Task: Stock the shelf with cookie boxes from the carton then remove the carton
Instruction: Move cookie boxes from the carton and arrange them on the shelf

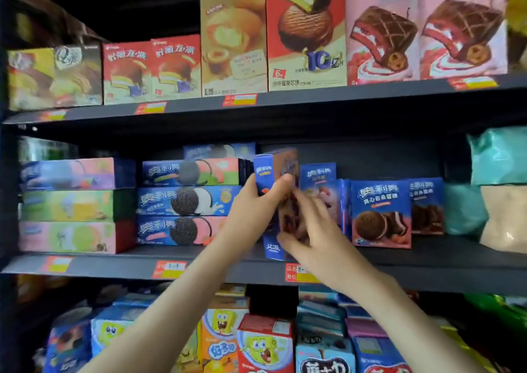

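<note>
A blue cookie box (273, 170) stands upright, turned edge-on, at the middle of the dark middle shelf (228, 267). My left hand (253, 204) grips its left edge near the top. My right hand (310, 230) is pressed against its right face lower down, fingers curled on it. Right of it stand matching blue cookie boxes (380, 214) facing forward, with more behind (318, 176). The carton is out of view.
Stacks of flat cookie boxes (185, 201) and pastel boxes (74, 206) fill the shelf's left. Teal bags (499, 156) sit at the right. Cake boxes (305, 30) line the upper shelf. Cartoon snack boxes (265, 344) crowd the lower shelf.
</note>
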`<act>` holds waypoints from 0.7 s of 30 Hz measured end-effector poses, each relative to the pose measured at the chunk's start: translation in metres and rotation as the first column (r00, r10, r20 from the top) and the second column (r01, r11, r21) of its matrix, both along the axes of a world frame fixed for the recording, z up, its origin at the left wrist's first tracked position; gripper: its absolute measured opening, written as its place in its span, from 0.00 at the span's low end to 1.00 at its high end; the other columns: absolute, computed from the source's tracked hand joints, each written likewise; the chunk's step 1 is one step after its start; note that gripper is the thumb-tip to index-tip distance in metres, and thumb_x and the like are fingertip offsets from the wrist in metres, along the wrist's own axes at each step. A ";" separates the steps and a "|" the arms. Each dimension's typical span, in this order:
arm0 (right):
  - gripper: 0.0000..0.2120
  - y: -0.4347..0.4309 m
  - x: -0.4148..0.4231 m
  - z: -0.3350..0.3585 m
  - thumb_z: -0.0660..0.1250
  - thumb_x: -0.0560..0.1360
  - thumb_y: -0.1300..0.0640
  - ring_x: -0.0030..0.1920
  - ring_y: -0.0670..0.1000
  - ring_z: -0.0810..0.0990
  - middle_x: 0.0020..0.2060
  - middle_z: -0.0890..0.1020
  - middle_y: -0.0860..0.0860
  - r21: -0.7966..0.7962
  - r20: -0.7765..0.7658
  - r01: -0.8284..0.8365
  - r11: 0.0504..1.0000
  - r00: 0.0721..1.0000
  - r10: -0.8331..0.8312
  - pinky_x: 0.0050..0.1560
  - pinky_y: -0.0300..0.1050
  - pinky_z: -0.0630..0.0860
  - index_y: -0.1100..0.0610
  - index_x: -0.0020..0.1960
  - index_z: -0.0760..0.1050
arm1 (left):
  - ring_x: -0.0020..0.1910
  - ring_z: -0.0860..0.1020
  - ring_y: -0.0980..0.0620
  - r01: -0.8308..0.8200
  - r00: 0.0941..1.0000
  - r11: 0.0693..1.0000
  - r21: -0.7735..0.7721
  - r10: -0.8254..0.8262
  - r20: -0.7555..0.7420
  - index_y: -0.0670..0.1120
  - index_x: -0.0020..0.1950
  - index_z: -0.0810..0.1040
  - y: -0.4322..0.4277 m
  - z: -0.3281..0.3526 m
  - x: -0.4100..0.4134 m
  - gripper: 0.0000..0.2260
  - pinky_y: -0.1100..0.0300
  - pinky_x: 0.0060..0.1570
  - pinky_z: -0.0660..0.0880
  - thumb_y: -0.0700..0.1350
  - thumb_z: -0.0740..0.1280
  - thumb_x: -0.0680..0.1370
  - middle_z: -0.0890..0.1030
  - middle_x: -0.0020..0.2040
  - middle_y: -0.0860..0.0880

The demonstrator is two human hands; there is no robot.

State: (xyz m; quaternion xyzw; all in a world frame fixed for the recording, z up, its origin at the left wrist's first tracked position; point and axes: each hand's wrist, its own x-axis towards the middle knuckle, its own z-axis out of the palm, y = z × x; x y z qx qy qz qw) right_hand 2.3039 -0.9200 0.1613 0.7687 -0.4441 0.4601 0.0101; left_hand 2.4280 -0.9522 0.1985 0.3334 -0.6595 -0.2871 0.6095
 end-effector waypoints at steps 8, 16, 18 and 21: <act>0.26 -0.006 -0.030 0.001 0.63 0.78 0.53 0.69 0.42 0.62 0.67 0.61 0.41 -0.073 -0.281 0.247 0.966 0.924 -0.258 0.68 0.40 0.64 0.47 0.73 0.59 | 0.50 0.83 0.46 0.368 0.930 0.904 0.217 -0.361 -0.072 0.48 0.58 0.76 -0.049 0.012 0.001 0.11 0.49 0.52 0.78 0.52 0.64 0.78 0.85 0.50 0.46; 0.22 -0.011 -0.039 0.004 0.62 0.78 0.50 0.66 0.43 0.66 0.64 0.66 0.41 -0.001 -0.330 0.264 0.965 0.910 -0.249 0.65 0.42 0.68 0.49 0.71 0.64 | 0.52 0.82 0.46 0.223 0.967 0.949 0.223 -0.244 0.072 0.43 0.59 0.74 -0.060 0.021 -0.003 0.15 0.44 0.58 0.76 0.50 0.67 0.77 0.84 0.51 0.45; 0.23 -0.012 -0.041 0.004 0.62 0.78 0.50 0.65 0.43 0.67 0.65 0.66 0.41 0.024 -0.338 0.256 0.966 0.912 -0.233 0.65 0.42 0.68 0.48 0.72 0.63 | 0.49 0.83 0.46 0.164 0.982 0.963 0.213 -0.180 0.059 0.41 0.60 0.71 -0.063 0.020 -0.005 0.18 0.44 0.56 0.77 0.50 0.68 0.76 0.83 0.50 0.43; 0.23 -0.014 -0.043 0.004 0.62 0.78 0.50 0.65 0.43 0.67 0.65 0.65 0.40 0.042 -0.344 0.240 0.970 0.915 -0.212 0.65 0.41 0.68 0.48 0.72 0.63 | 0.45 0.83 0.48 0.143 0.988 0.965 0.218 -0.152 0.025 0.42 0.61 0.68 -0.065 0.019 -0.007 0.19 0.46 0.52 0.79 0.51 0.67 0.77 0.83 0.48 0.44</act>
